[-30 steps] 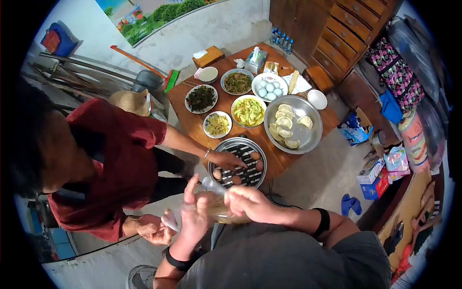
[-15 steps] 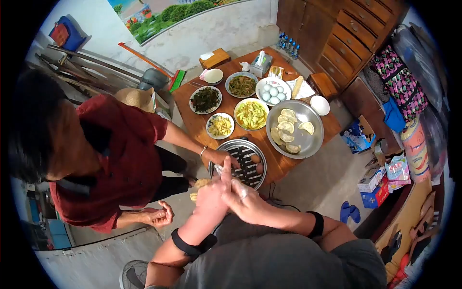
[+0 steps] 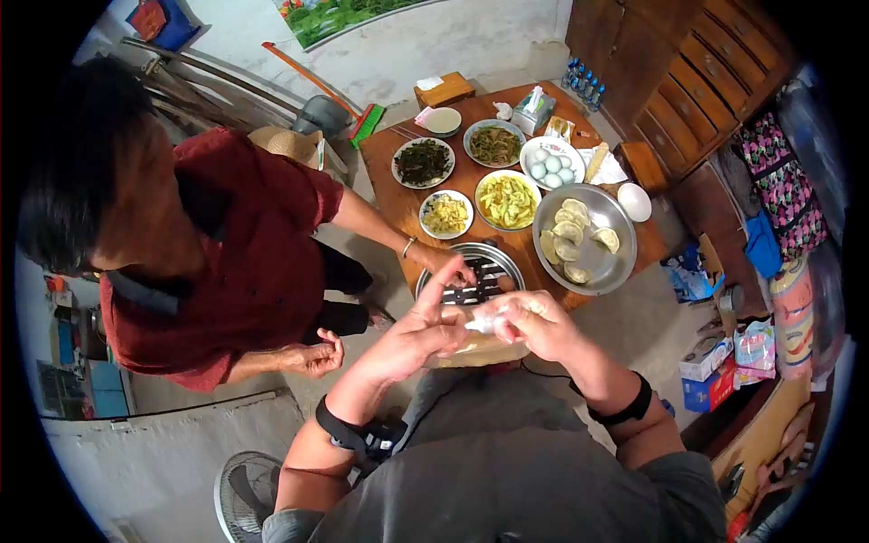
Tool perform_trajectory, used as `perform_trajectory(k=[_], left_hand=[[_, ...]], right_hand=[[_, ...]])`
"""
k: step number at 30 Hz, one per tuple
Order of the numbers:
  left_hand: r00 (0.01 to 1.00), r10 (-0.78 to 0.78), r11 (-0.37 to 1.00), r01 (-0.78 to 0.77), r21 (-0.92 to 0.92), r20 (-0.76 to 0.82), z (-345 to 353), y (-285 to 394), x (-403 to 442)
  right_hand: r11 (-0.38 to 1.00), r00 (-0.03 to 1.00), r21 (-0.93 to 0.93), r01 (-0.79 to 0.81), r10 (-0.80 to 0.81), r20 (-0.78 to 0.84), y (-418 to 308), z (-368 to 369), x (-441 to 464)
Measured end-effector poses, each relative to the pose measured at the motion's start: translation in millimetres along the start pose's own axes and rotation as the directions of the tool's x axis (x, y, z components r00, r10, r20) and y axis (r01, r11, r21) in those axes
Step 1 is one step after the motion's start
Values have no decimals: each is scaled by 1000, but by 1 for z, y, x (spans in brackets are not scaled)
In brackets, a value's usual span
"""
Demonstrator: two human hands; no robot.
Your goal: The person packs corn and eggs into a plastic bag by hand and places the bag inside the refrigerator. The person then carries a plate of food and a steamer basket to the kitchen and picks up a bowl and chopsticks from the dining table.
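Observation:
My right hand (image 3: 540,326) pinches a crumpled piece of thin clear plastic (image 3: 487,320) in front of my chest. My left hand (image 3: 424,333) is at the other side of it, index finger stretched upward and apart from the lower, bent fingers. Whether it touches the plastic is unclear. Below my hands a pale yellowish thing (image 3: 489,351) shows partly; its kind is hidden. Just beyond is a round metal steamer (image 3: 516,264) with a dark slotted rack and a brown egg (image 3: 505,283). Another person's hand (image 3: 445,264) reaches over its rim.
On the wooden table (image 3: 385,195) stand a metal basin (image 3: 620,270) of dumplings, a bowl of pale eggs (image 3: 552,167), several dishes of food (image 3: 507,199) and a tissue box (image 3: 534,110). A person in a red shirt (image 3: 235,244) stands at left. A fan (image 3: 244,498) is at lower left.
My clasped hands have moved apart, the right going rightward with the clear plastic between them. The view has shifted, so the table sits farther right. The other person's hand stays by the steamer.

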State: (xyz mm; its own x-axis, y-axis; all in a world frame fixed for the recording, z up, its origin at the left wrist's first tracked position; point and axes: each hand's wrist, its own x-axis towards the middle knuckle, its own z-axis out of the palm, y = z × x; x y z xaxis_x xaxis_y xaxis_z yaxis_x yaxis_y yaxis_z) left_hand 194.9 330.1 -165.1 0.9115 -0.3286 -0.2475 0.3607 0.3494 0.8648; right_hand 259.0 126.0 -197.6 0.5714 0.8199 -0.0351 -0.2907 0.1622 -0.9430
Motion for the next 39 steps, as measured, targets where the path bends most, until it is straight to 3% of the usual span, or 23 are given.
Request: perform_trajectory(k=[1, 4, 5, 7, 8, 10, 12, 15, 17, 19, 20, 21, 23, 25, 26, 28, 29, 32, 33, 35, 36, 37, 39], left_hand=[[999, -23, 998, 25, -49, 50, -2, -2, 1], [994, -67, 976, 84, -203, 85, -2, -2, 0], [992, -95, 944, 115, -308, 77, -2, -3, -1], [990, -143, 929, 129, -346, -15, 2, -10, -4], [987, -161, 927, 153, -342, 3, 8, -16, -2], [983, -126, 932, 164, -324, 135, 9, -30, -6], [977, -159, 960, 187, -210, 142, 9, -41, -8], [978, -159, 966, 182, -183, 137, 12, -44, -11], [995, 87, 987, -93, 132, 54, 18, -40, -15], [998, 61, 996, -62, 60, 21, 24, -33, -17], [969, 242, 899, -243, 365, 48, 27, -26, -21], [909, 397, 681, -386, 623, 129, 27, -22, -24], [925, 362, 710, -351, 610, 111, 28, -20, -28], [991, 131, 849, -126, 513, 25, 29, -18, -32], [991, 132, 847, -127, 516, 27, 29, -19, -33], [947, 289, 684, -307, 662, 141, 29, -23, -33], [947, 286, 687, -307, 659, 144, 31, -20, -35], [857, 456, 466, -459, 756, 240, 32, -3, -38], [861, 450, 472, -456, 755, 238, 30, 2, -39], [773, 558, 290, -522, 802, 302, 31, 13, -47], [759, 565, 228, -522, 822, 325, 31, 17, -50], [763, 561, 238, -519, 821, 321, 28, 19, -50], [788, 494, 42, -443, 896, 366, 24, 21, -52]], right_hand=[[1000, 1000, -3, -1, 1, 3, -6, -1, -1], [838, 956, -508, 197, -48, 291, -25, -3, -3], [839, 955, -508, 196, -44, 295, -30, -2, -4], [269, 897, -858, 438, -192, 397, -40, 1, -5], [159, 923, -909, 385, -75, 378, -42, 3, -8], [93, 900, -900, 425, -152, 409, -36, 9, -12], [-27, 828, -869, 493, -292, 479, -33, 18, -12], [-57, 841, -864, 500, -207, 501, -42, 25, -17], [-71, 810, -853, 517, -281, 514, -44, 29, -18], [-121, 780, -838, 533, -314, 541, -47, 31, -22], [-123, 781, -838, 532, -313, 541, -49, 30, -23], [-110, 770, -832, 544, -329, 547, -50, 30, -25], [-98, 759, -825, 556, -346, 552, -52, 28, -28], [-10, 800, -834, 552, -278, 532, -52, 26, -31], [-12, 799, -834, 551, -280, 532, -53, 25, -31], [49, 768, -796, 604, -301, 565, -50, 24, -33], [50, 772, -799, 599, -300, 560, -47, 25, -35], [351, 821, -761, 545, -408, 400, -42, 30, -37], [358, 825, -762, 540, -406, 393, -47, 32, -33], [567, 814, -604, 561, -510, 277, -61, 35, -25], [559, 792, -581, 592, -536, 291, -69, 37, -26], [567, 798, -580, 585, -531, 285, -71, 36, -28], [733, 862, -463, 498, -474, 177, -72, 33, -33]])
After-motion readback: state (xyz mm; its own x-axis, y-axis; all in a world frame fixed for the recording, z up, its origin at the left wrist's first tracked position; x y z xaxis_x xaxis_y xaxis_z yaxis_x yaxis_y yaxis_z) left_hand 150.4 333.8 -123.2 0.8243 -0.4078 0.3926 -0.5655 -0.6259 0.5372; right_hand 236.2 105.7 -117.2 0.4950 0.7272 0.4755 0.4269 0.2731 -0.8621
